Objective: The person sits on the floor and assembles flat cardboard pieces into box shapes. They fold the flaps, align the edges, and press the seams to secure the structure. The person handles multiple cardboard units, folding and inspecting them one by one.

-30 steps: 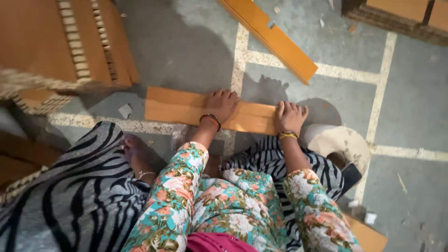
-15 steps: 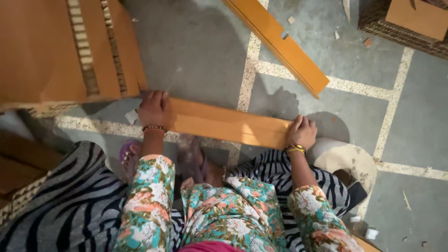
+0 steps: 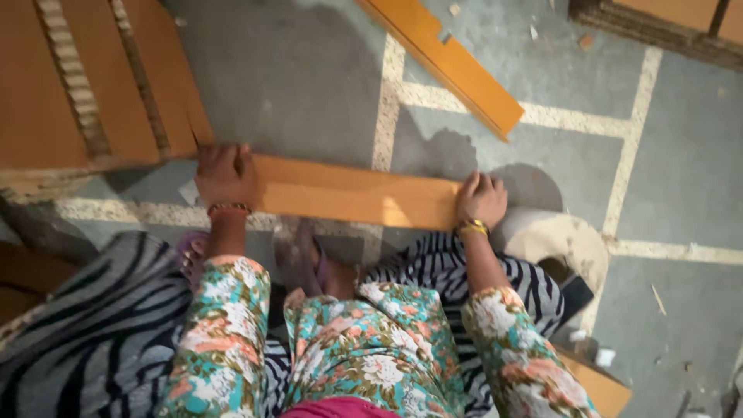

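Both hands are down on the flat orange-brown wooden plank [image 3: 352,193], which lies across the grey concrete floor [image 3: 681,178] just ahead of the person's feet. Left hand [image 3: 224,174] caps the plank's left end, fingers pressed together and curled over the far edge; that end sits right at the corner of the big corrugated cardboard stack [image 3: 93,85]. Right hand [image 3: 481,199] caps the plank's right end, fingers close together and draped over the top, palm down (thumb is hidden, can't tell if it hooks underneath). A second orange plank [image 3: 445,62] lies beyond the first one, angled away and well apart from it. My read: this is an end-to-end hold for shifting or lifting the plank. To do it well, keep both ends level, get thumbs under before raising, and draw the left end clear of the cardboard stack first so it doesn't snag. Mind the sandalled foot [image 3: 302,255] just on the near side of the plank.
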